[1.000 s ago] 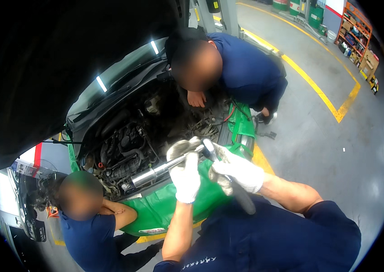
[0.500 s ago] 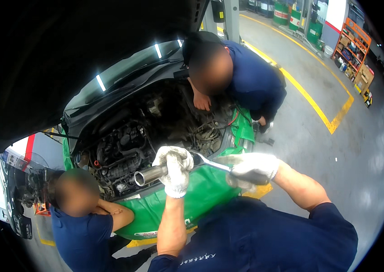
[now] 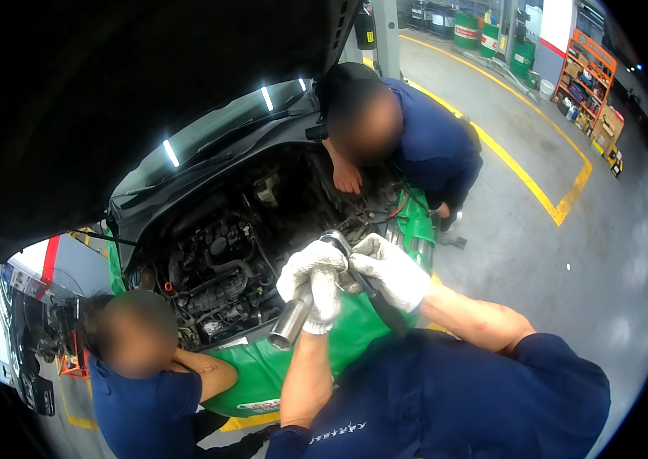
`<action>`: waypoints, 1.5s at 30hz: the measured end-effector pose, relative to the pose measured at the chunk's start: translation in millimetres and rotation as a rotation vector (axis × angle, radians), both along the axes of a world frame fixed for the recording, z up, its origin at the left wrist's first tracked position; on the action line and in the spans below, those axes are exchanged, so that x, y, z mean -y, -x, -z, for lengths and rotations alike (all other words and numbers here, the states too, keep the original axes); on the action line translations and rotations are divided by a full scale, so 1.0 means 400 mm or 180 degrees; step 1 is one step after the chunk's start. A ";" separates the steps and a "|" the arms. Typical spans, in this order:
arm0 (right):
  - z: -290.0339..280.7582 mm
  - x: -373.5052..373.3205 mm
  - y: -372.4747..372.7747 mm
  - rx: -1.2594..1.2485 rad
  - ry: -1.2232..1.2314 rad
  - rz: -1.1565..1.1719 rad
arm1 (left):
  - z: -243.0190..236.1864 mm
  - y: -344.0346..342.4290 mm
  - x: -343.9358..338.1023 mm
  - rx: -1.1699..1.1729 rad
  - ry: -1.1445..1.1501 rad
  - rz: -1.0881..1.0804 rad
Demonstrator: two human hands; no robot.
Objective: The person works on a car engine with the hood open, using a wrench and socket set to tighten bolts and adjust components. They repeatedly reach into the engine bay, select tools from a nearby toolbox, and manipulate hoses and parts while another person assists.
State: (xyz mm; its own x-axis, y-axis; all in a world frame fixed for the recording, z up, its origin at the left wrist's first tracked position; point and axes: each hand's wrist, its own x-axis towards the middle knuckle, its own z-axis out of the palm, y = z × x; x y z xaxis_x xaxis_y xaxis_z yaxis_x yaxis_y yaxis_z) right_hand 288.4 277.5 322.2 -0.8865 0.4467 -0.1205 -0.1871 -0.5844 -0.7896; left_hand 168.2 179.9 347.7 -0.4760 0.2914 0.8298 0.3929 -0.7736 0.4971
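Observation:
My left hand [image 3: 315, 281], in a white knit glove, is closed around a long deep metal socket [image 3: 287, 327]. The socket's open end points down toward me and to the left. A ratchet wrench [image 3: 337, 240] joins it above my fist; its round metal head shows between my two hands. The dark handle of the wrench slants down to the right, beneath my right hand. My right hand [image 3: 391, 272], gloved as well, pinches the wrench near its head. Both tools are held in the air before the green fender cover [image 3: 301, 375].
Beyond my hands lies a car's open engine bay [image 3: 217, 245] under a raised hood [image 3: 109, 99]. One co-worker [image 3: 435, 145] leans over its right side, another [image 3: 140, 405] over the front left. Green drums [image 3: 467, 32] and an orange shelf rack [image 3: 585, 80] stand far right.
The ratchet handle has swung from pointing right to slanting down toward me. My right hand has moved left to the wrench head. The socket end now points more downward.

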 end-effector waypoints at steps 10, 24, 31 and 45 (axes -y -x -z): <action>-0.121 -0.196 -0.093 0.0612 -0.3349 -0.3038 | 0.055 0.083 0.140 0.1217 0.0960 0.1627; 0.081 -0.041 -0.023 0.2136 -0.0062 -0.1721 | 0.502 0.204 0.068 0.2704 0.0963 -0.1087; 0.272 -0.204 0.172 0.3214 -0.0249 -0.1262 | 0.821 0.150 0.318 0.3753 0.4547 -0.4452; 0.761 -0.323 0.707 0.4816 -0.0020 -0.2104 | 1.091 0.162 0.282 0.3427 0.4868 -0.6598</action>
State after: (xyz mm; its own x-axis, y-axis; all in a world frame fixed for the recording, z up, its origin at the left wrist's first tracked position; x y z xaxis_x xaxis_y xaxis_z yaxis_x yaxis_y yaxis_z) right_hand 5.4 406.5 17.9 0.0010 0.0671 -0.9977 0.9703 -0.2413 -0.0153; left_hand 103.2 67.2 -88.9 -0.5487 -0.8108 0.2036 -0.7185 0.5819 0.3811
